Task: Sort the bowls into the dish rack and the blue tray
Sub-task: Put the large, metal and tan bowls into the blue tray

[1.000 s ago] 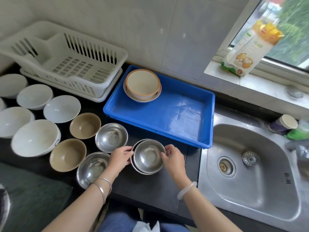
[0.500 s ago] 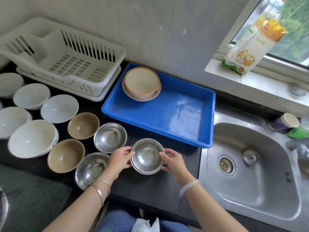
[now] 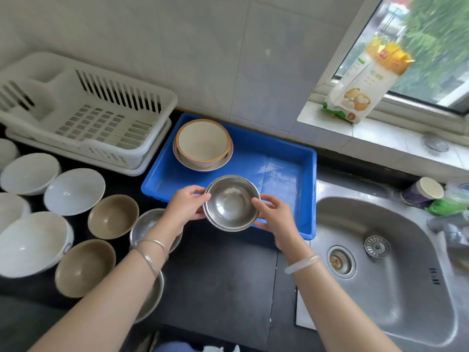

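Gripping opposite rims, the left hand and right hand hold stacked steel bowls over the near edge of the blue tray. A cream bowl sits in the tray's far left corner. The rack stands left of the tray.

Steel bowl behind left forearm
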`<act>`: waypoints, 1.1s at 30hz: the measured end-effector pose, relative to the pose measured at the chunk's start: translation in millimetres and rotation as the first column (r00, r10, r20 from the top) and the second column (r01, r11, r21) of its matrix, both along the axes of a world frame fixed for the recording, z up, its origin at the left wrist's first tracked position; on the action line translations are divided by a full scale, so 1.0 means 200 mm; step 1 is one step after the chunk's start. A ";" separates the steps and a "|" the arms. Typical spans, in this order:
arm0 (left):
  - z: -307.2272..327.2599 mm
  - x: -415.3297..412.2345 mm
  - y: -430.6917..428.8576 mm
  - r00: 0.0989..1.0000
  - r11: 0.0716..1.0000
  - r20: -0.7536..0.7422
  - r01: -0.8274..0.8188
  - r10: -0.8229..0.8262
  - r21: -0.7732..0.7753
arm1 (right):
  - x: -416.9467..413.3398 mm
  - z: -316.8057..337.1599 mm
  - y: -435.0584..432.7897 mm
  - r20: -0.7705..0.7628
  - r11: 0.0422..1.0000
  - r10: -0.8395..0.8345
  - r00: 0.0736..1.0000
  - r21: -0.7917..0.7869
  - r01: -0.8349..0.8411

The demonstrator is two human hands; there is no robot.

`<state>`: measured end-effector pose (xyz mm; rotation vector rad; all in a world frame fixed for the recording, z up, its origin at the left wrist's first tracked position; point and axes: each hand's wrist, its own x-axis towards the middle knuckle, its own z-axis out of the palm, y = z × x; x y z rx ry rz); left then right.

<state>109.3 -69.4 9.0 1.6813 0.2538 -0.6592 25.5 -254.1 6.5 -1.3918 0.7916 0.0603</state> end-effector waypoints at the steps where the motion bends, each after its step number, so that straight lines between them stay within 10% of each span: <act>1: 0.01 0.04 -0.04 1.000 1.000 0.012 -0.001 0.001 0.006 | 0.04 0.01 -0.03 -0.002 1.000 -0.003 1.000 -0.009 0.003; 33: -0.44 0.40 -0.53 0.901 0.920 -0.391 -0.300 0.187 -0.252 | 0.39 -0.39 -0.33 -0.059 0.927 -0.226 0.972 0.294 0.233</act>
